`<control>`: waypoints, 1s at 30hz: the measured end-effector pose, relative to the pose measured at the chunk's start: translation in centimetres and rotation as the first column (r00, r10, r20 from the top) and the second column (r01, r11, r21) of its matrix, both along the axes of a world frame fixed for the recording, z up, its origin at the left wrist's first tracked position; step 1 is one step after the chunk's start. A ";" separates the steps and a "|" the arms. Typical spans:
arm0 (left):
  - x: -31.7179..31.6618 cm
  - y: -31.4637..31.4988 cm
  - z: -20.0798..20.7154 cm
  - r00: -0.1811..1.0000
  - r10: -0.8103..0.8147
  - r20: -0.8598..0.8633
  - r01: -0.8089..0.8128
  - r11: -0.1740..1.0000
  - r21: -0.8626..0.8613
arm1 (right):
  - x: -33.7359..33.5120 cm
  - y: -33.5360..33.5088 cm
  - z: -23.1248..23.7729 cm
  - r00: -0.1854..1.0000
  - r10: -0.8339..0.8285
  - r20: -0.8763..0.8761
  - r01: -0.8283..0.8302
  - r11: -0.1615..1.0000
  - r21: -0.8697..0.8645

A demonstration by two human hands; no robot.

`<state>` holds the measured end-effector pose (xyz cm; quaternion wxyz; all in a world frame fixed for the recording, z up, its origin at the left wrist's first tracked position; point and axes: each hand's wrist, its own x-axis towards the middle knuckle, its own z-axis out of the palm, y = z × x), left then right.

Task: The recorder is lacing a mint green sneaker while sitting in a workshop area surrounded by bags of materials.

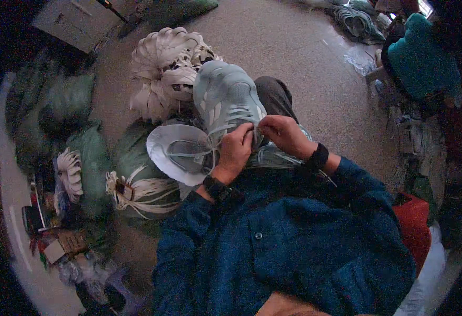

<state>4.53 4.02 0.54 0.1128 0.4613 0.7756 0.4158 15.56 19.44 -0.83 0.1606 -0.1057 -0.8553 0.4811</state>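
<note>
A pale grey-blue sneaker upper (225,87) rests over my lap, toe pointing away, with laces (240,111) crossing its front. My left hand (236,147) is closed on the upper's left side, near its opening. On the opposite side my right hand (286,136) is pinched at the eyelet edge, apparently on a lace; its fingertips partly cover what they hold. More pale laces (273,156) lie in a bunch across my lap. Left of my left hand is a round white dish-like piece (157,145) with a loop of lace over it.
A large fanned bundle of off-white shoe uppers (160,68) lies beyond the lap on the left. Green sacks (86,152) line the left side, one topped by cream straps (146,195). A person in a teal top (423,58) sits at far right. Something red (414,221) is by my right elbow.
</note>
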 end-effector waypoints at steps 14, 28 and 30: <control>-1.6 -2.7 1.1 0.969 -0.057 -0.241 0.020 0.988 -0.153 | -0.1 -1.2 0.2 0.997 0.054 -0.051 -0.037 0.958 0.283; -2.1 -8.1 6.7 0.999 -0.003 -0.041 0.000 0.997 -0.075 | -2.2 1.2 -0.2 0.959 0.055 -0.279 0.044 0.941 0.335; -2.4 -6.3 6.7 1.000 -0.003 0.018 0.002 0.999 0.054 | -1.8 0.7 0.0 0.977 0.006 -0.214 -0.022 0.997 -0.070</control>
